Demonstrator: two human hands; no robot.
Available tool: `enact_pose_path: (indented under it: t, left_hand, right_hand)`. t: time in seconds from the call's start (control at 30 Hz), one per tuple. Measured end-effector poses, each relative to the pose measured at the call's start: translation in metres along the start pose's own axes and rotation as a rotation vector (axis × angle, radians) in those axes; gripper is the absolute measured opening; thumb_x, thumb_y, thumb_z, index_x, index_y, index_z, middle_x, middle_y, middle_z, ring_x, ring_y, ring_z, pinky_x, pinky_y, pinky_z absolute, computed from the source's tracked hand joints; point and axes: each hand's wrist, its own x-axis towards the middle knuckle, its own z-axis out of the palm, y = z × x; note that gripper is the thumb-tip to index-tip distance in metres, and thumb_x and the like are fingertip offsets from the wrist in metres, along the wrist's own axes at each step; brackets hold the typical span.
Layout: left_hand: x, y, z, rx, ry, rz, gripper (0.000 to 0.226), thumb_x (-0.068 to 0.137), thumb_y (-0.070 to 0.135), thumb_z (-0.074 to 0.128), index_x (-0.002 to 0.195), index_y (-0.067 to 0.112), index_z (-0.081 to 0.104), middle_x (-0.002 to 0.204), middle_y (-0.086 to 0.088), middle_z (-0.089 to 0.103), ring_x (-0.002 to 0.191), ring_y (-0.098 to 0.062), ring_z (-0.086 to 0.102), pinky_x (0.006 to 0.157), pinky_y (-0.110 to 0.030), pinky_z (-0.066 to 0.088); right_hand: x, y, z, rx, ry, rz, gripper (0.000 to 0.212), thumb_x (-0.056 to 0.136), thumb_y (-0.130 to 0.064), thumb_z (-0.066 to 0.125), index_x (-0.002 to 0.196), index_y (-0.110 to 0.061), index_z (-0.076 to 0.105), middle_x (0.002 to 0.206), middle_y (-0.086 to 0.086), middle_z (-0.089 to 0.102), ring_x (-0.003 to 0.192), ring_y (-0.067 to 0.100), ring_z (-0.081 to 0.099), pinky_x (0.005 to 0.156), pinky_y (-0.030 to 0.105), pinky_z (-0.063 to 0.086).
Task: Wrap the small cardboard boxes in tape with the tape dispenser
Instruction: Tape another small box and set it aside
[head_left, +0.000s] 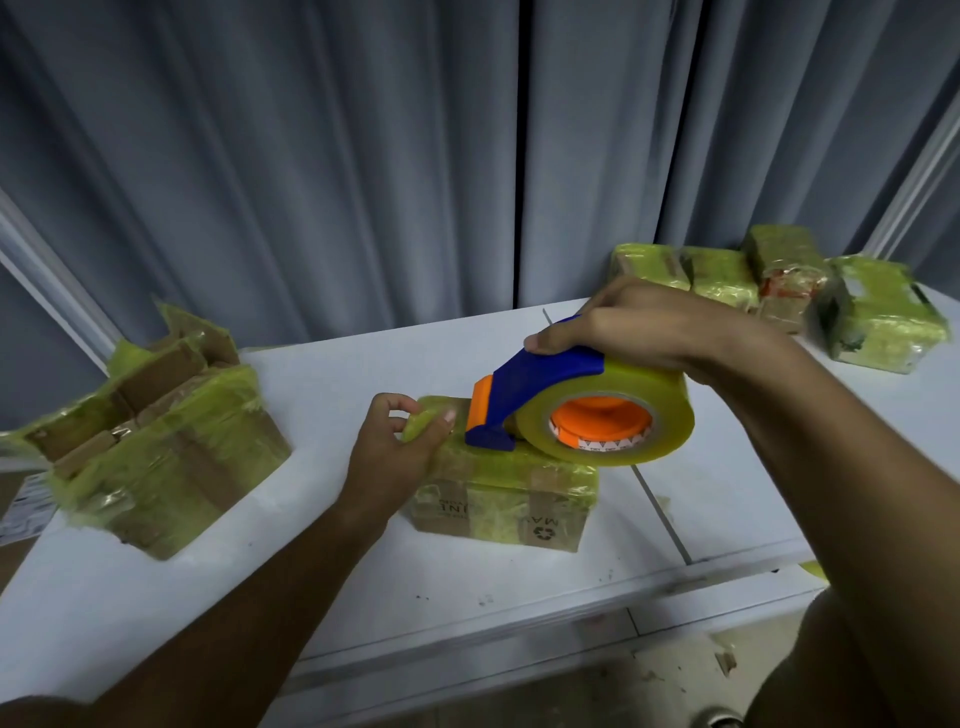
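Observation:
A small cardboard box (511, 501) covered in yellowish tape lies at the middle of the white table (332, 374). My left hand (397, 452) holds its left end, thumb on the top and fingers curled round the far corner. My right hand (623, 325) grips the blue handle of the tape dispenser (576, 410) from above. The dispenser has an orange cutter and core and a fat roll of yellowish tape. Its front edge presses on the top of the box, just right of my left thumb.
A larger open carton (156, 452), taped round and holding several small boxes, stands at the left of the table. Several taped boxes (779, 291) are piled at the back right. Grey curtains hang behind. The table's front edge runs just below the box.

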Motion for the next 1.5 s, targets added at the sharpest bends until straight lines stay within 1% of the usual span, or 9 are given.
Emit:
enact_pose_path:
  t: [0.27, 0.43, 0.6, 0.73, 0.87, 1.03, 1.13, 1.33, 1.5]
  left_hand:
    - [0.008, -0.003, -0.006, 0.165, -0.002, 0.076, 0.035, 0.086, 0.039, 0.071, 0.105, 0.017, 0.051, 0.09, 0.01, 0.054, 0.082, -0.006, 0.054, 0.067, -0.03, 0.051]
    - [0.016, -0.006, -0.008, 0.215, 0.033, 0.11, 0.034, 0.086, 0.038, 0.072, 0.103, 0.017, 0.051, 0.089, 0.012, 0.052, 0.083, -0.005, 0.051, 0.064, -0.023, 0.047]
    - [0.022, -0.013, -0.008, 0.313, 0.067, 0.207, 0.031, 0.085, 0.044, 0.07, 0.1, 0.023, 0.053, 0.104, 0.001, 0.058, 0.094, -0.017, 0.057, 0.07, -0.025, 0.05]
    - [0.017, -0.009, -0.009, 0.577, 0.172, 0.56, 0.022, 0.092, 0.042, 0.059, 0.105, 0.026, 0.068, 0.127, 0.0, 0.057, 0.119, -0.021, 0.048, 0.098, -0.034, 0.038]
    - [-0.004, -0.006, 0.005, 0.676, -0.048, 0.887, 0.034, 0.099, 0.031, 0.046, 0.112, 0.014, 0.073, 0.117, -0.001, 0.07, 0.116, -0.02, 0.06, 0.108, -0.034, 0.04]
    - [-0.017, -0.021, 0.003, 0.875, -0.135, 0.933, 0.061, 0.101, 0.051, 0.034, 0.139, 0.008, 0.054, 0.142, -0.005, 0.055, 0.133, -0.017, 0.049, 0.112, -0.035, 0.037]
    - [-0.013, -0.026, -0.005, 0.963, -0.187, 0.954, 0.075, 0.095, 0.066, 0.038, 0.141, 0.008, 0.051, 0.145, -0.005, 0.051, 0.135, -0.017, 0.046, 0.114, -0.035, 0.032]
    - [0.003, -0.028, -0.025, 1.027, -0.192, 0.951, 0.073, 0.092, 0.063, 0.041, 0.14, 0.01, 0.052, 0.144, -0.006, 0.052, 0.131, -0.023, 0.052, 0.106, -0.037, 0.037]
    - [0.016, -0.03, -0.037, 1.009, -0.212, 0.908, 0.074, 0.094, 0.065, 0.034, 0.145, 0.012, 0.045, 0.149, -0.003, 0.046, 0.137, -0.02, 0.045, 0.11, -0.04, 0.037]
  right_hand:
    - [-0.006, -0.002, -0.006, -0.024, -0.038, 0.007, 0.045, 0.079, -0.066, 0.072, 0.083, -0.021, 0.077, 0.075, -0.003, 0.077, 0.069, 0.021, 0.075, 0.072, 0.035, 0.063]
    - [-0.015, 0.014, -0.019, 0.042, -0.04, 0.044, 0.041, 0.079, -0.062, 0.074, 0.084, -0.021, 0.077, 0.072, -0.004, 0.077, 0.07, 0.022, 0.076, 0.076, 0.037, 0.064]
    - [-0.015, 0.028, -0.015, 0.06, -0.031, 0.045, 0.041, 0.079, -0.061, 0.074, 0.081, -0.02, 0.077, 0.071, -0.005, 0.076, 0.069, 0.018, 0.075, 0.074, 0.034, 0.062]
    - [-0.011, 0.03, -0.01, 0.032, -0.001, 0.044, 0.043, 0.08, -0.061, 0.074, 0.077, -0.018, 0.076, 0.069, -0.005, 0.075, 0.058, 0.012, 0.071, 0.067, 0.03, 0.059]
    - [-0.007, 0.03, -0.007, 0.029, 0.038, 0.022, 0.04, 0.08, -0.058, 0.075, 0.071, -0.019, 0.074, 0.07, -0.001, 0.074, 0.067, 0.02, 0.071, 0.066, 0.031, 0.056]
    - [-0.003, 0.029, -0.006, 0.059, 0.038, 0.024, 0.038, 0.083, -0.056, 0.074, 0.087, -0.019, 0.077, 0.08, 0.0, 0.076, 0.075, 0.022, 0.074, 0.075, 0.035, 0.062]
    - [-0.003, 0.026, -0.004, 0.059, 0.034, 0.023, 0.039, 0.081, -0.058, 0.074, 0.085, -0.019, 0.078, 0.076, -0.002, 0.076, 0.073, 0.022, 0.074, 0.073, 0.034, 0.061]
    - [-0.006, 0.022, 0.001, 0.13, -0.001, -0.003, 0.043, 0.079, -0.059, 0.077, 0.084, -0.016, 0.08, 0.078, -0.001, 0.077, 0.077, 0.023, 0.075, 0.077, 0.038, 0.061]
    - [0.0, 0.016, 0.007, 0.152, -0.022, 0.003, 0.047, 0.076, -0.062, 0.076, 0.086, -0.017, 0.08, 0.082, -0.001, 0.078, 0.08, 0.024, 0.076, 0.085, 0.043, 0.063]
